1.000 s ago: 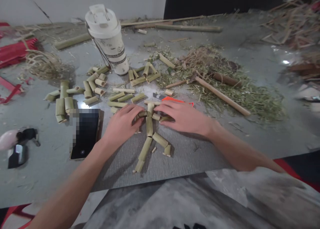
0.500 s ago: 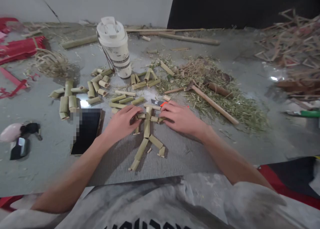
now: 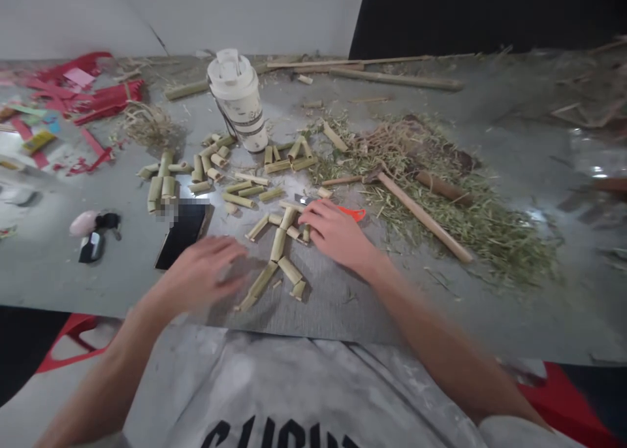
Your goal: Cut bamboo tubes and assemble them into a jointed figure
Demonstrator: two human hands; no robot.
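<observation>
On the table lies a figure of short green bamboo pieces (image 3: 279,245), laid end to end like a body with arms and legs. My right hand (image 3: 337,236) is at the figure's right arm, fingertips curled against a small bamboo piece (image 3: 306,234); its thumb is hidden. Under and beyond that hand is an orange utility knife (image 3: 353,213), its blade showing left of the fingers. My left hand (image 3: 206,272), blurred by motion, hovers left of the figure with fingers apart and nothing in them. A dark phone-like slab (image 3: 183,236) lies just beyond it.
Several cut bamboo pieces (image 3: 240,200) lie beyond the figure. A white lidded cup (image 3: 240,105) stands behind them. At right, a hammer (image 3: 424,216) rests on a heap of green shavings (image 3: 504,245). Keys (image 3: 105,223) and red strips (image 3: 110,102) lie left.
My left hand has let go of the figure's left arm and drawn back toward me and left. That arm now bends downward. My right hand stays by the right arm; the view has shifted.
</observation>
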